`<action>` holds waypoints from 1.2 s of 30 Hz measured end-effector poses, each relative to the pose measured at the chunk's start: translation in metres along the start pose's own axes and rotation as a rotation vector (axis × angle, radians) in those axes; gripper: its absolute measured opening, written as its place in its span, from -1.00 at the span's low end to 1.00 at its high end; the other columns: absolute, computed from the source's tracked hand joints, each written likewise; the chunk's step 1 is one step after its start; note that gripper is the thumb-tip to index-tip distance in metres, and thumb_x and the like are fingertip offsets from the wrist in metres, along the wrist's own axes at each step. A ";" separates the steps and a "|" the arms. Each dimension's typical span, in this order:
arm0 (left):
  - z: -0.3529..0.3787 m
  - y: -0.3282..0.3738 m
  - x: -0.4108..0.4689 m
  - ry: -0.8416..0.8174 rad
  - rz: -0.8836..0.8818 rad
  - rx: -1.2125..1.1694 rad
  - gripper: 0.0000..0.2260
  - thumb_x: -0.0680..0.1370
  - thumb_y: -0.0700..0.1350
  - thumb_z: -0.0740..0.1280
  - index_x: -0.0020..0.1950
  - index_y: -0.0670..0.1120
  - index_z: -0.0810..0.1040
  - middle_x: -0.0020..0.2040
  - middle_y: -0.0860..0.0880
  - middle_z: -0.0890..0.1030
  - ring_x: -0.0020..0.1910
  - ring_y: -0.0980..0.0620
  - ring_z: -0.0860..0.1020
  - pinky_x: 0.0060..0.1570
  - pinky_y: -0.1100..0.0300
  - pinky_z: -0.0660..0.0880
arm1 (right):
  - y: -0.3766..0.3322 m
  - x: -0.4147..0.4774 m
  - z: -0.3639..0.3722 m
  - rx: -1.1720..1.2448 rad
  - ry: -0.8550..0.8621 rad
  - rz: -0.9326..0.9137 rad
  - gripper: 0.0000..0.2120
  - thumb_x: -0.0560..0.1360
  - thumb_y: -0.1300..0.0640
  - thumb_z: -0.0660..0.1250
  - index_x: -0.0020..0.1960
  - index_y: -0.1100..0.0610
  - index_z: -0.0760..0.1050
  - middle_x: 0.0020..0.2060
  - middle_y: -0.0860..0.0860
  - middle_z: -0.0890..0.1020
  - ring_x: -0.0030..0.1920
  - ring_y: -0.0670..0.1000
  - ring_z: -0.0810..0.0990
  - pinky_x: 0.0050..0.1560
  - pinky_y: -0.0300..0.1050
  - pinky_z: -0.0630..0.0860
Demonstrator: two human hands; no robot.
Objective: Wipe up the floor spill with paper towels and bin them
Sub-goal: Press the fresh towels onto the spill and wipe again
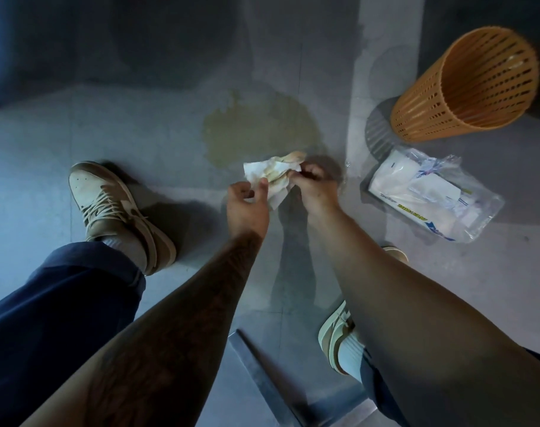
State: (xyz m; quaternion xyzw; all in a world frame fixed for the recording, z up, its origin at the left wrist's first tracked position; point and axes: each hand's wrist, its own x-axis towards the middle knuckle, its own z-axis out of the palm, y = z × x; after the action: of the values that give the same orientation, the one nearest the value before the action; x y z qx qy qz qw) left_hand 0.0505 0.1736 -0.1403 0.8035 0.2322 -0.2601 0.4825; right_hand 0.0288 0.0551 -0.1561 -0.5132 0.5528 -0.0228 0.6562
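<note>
Head view: orange bin and towel pack right of spill.

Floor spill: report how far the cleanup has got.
Done: one white paper towel is already stained yellow-brown from wiping. In hand: the left hand and right hand both grip that towel. Left: a yellowish puddle remains on the grey floor, and the towel must go into the orange slatted plastic bin.

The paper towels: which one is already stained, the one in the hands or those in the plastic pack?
The crumpled white paper towel held by both hands is stained yellow-brown. Those in the clear plastic pack by the orange slotted basket look clean white.
</note>
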 end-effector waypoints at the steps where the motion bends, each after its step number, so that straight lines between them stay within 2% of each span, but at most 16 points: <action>1: 0.002 0.005 0.004 0.013 -0.046 -0.038 -0.75 0.55 0.05 0.41 0.10 -0.07 0.50 -0.03 0.00 0.60 0.00 -0.03 0.61 0.15 -0.03 0.58 | -0.002 0.002 0.002 -0.030 0.034 -0.081 -0.90 0.44 0.33 0.45 -0.08 0.19 0.61 -0.27 -0.04 0.64 -0.36 -0.29 0.57 -0.23 -0.42 0.48; 3: 0.004 0.010 0.011 0.025 -0.078 -0.066 -0.82 0.55 -0.06 0.40 0.09 -0.09 0.50 -0.11 0.03 0.59 -0.06 -0.02 0.60 0.15 -0.07 0.59 | -0.009 0.009 0.001 -0.146 0.131 -0.279 -0.90 0.46 0.31 0.42 -0.03 0.21 0.63 -0.21 -0.05 0.64 -0.29 -0.28 0.57 -0.15 -0.40 0.50; 5: 0.004 0.009 0.014 0.018 -0.073 -0.046 -0.87 0.55 -0.13 0.38 0.07 -0.08 0.51 -0.13 0.04 0.58 -0.08 -0.05 0.61 0.13 -0.08 0.59 | -0.021 0.019 -0.006 -0.300 0.234 -0.478 -0.88 0.45 0.27 0.37 -0.04 0.15 0.62 -0.14 -0.05 0.65 -0.18 -0.14 0.60 -0.07 -0.26 0.54; 8: -0.006 0.004 0.013 -0.013 0.007 0.085 -0.88 0.53 -0.15 0.36 0.06 -0.05 0.54 -0.09 0.02 0.59 -0.09 -0.04 0.63 0.10 -0.02 0.60 | -0.033 0.040 -0.027 -0.606 0.324 -0.699 -0.92 0.41 0.21 0.35 -0.11 0.11 0.59 -0.03 0.03 0.62 -0.06 0.02 0.57 -0.11 -0.15 0.46; 10: -0.014 -0.003 0.011 -0.062 0.098 0.207 -0.88 0.54 -0.15 0.36 0.08 -0.04 0.55 -0.02 0.00 0.59 -0.14 0.05 0.59 0.08 0.05 0.59 | -0.023 0.046 -0.040 -0.957 0.176 -0.696 -0.91 0.42 0.19 0.36 -0.09 0.10 0.59 0.05 0.05 0.58 0.04 0.11 0.54 -0.09 -0.10 0.48; 12: -0.022 -0.011 0.013 -0.132 0.227 0.391 -0.84 0.55 -0.10 0.36 0.12 -0.03 0.55 0.11 -0.02 0.57 -0.01 0.01 0.58 0.13 0.04 0.56 | -0.001 0.042 -0.046 -1.168 -0.020 -0.724 -0.87 0.42 0.18 0.36 -0.03 0.12 0.59 0.09 0.08 0.58 0.07 0.17 0.55 -0.05 0.00 0.56; 13: -0.026 -0.014 0.016 -0.171 0.291 0.511 -0.80 0.55 -0.08 0.36 0.16 -0.03 0.55 0.19 -0.02 0.54 0.12 -0.03 0.54 0.19 0.02 0.53 | 0.006 0.039 -0.047 -1.176 -0.052 -0.722 -0.85 0.43 0.14 0.35 -0.01 0.12 0.58 0.07 0.09 0.59 0.05 0.18 0.57 -0.07 0.00 0.57; 15: -0.033 -0.019 0.022 -0.228 0.399 0.758 -0.69 0.54 -0.05 0.33 0.28 -0.04 0.52 0.34 -0.04 0.46 0.29 -0.11 0.41 0.27 -0.07 0.47 | 0.008 0.038 -0.041 -1.102 0.021 -0.644 -0.82 0.46 0.04 0.34 -0.01 0.12 0.56 0.01 0.09 0.63 -0.01 0.16 0.60 -0.10 -0.08 0.50; 18: -0.041 -0.023 0.028 -0.280 0.435 1.030 -0.49 0.51 -0.07 0.30 0.47 -0.05 0.36 0.54 -0.14 0.24 0.47 -0.23 0.23 0.40 -0.17 0.35 | 0.000 0.046 -0.026 -1.076 0.044 -0.537 -0.79 0.46 0.04 0.34 0.07 0.09 0.51 0.02 0.08 0.65 0.01 0.17 0.60 -0.04 -0.05 0.49; 21: -0.046 -0.023 0.035 -0.377 0.359 1.177 -0.41 0.51 -0.09 0.26 0.54 -0.03 0.24 0.61 -0.14 0.08 0.53 -0.27 0.13 0.46 -0.18 0.26 | 0.009 0.039 -0.002 -1.151 -0.115 -0.587 -0.72 0.44 0.09 0.34 0.15 0.08 0.54 0.11 0.11 0.63 0.10 0.20 0.60 0.09 0.02 0.53; 25: -0.053 -0.024 0.040 -0.419 0.376 1.215 -0.47 0.50 -0.15 0.25 0.49 -0.04 0.29 0.61 -0.12 0.08 0.52 -0.22 0.17 0.42 -0.16 0.32 | 0.047 0.001 0.025 -1.328 -0.420 -0.734 -0.74 0.57 0.07 0.26 0.21 0.08 0.56 0.23 0.11 0.57 0.21 0.16 0.53 0.20 0.02 0.50; 28: -0.061 -0.027 0.042 -0.439 0.428 1.247 -0.44 0.49 -0.19 0.24 0.50 -0.07 0.27 0.63 -0.08 0.03 0.53 -0.18 0.16 0.40 -0.14 0.34 | 0.069 -0.014 -0.001 -1.308 -0.534 -0.841 -0.84 0.49 0.08 0.30 0.01 0.08 0.61 0.07 0.10 0.59 0.08 0.18 0.58 0.02 -0.03 0.52; 29: -0.062 -0.028 0.043 -0.449 0.438 1.283 -0.43 0.49 -0.19 0.24 0.51 -0.07 0.25 0.64 -0.08 0.00 0.53 -0.18 0.15 0.39 -0.12 0.33 | 0.070 -0.012 -0.016 -1.308 -0.529 -0.845 -0.88 0.46 0.10 0.33 -0.06 0.07 0.61 0.02 0.10 0.59 0.03 0.19 0.58 -0.04 -0.06 0.51; 31: -0.062 -0.029 0.044 -0.472 0.430 1.332 -0.41 0.50 -0.18 0.24 0.54 -0.08 0.21 0.64 -0.07 -0.07 0.54 -0.18 0.11 0.39 -0.11 0.33 | 0.064 0.002 -0.043 -1.262 -0.415 -0.776 -0.87 0.47 0.13 0.35 -0.01 0.06 0.63 0.03 0.08 0.60 0.05 0.15 0.57 0.01 -0.14 0.46; 34: -0.060 -0.026 0.043 -0.505 0.390 1.374 -0.38 0.51 -0.17 0.23 0.56 -0.10 0.15 0.65 -0.07 -0.14 0.57 -0.20 0.05 0.41 -0.13 0.33 | 0.039 0.029 -0.059 -1.208 -0.134 -0.686 -0.80 0.45 0.17 0.33 0.05 0.11 0.62 0.07 0.14 0.61 0.03 0.20 0.58 -0.01 -0.07 0.51; 36: -0.059 -0.024 0.042 -0.525 0.375 1.413 -0.37 0.53 -0.17 0.21 0.59 -0.11 0.09 0.64 -0.08 -0.18 0.58 -0.22 0.01 0.43 -0.15 0.30 | 0.024 0.039 -0.045 -1.149 -0.059 -0.665 -0.76 0.43 0.20 0.30 0.08 0.16 0.59 0.07 0.18 0.61 0.02 0.24 0.59 0.01 -0.02 0.53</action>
State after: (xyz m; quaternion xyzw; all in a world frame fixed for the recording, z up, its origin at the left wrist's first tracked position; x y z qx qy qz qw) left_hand 0.0791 0.2415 -0.1595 0.8584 -0.2505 -0.4422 -0.0691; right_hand -0.0028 0.0141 -0.1940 -0.9251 0.2710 0.0882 0.2508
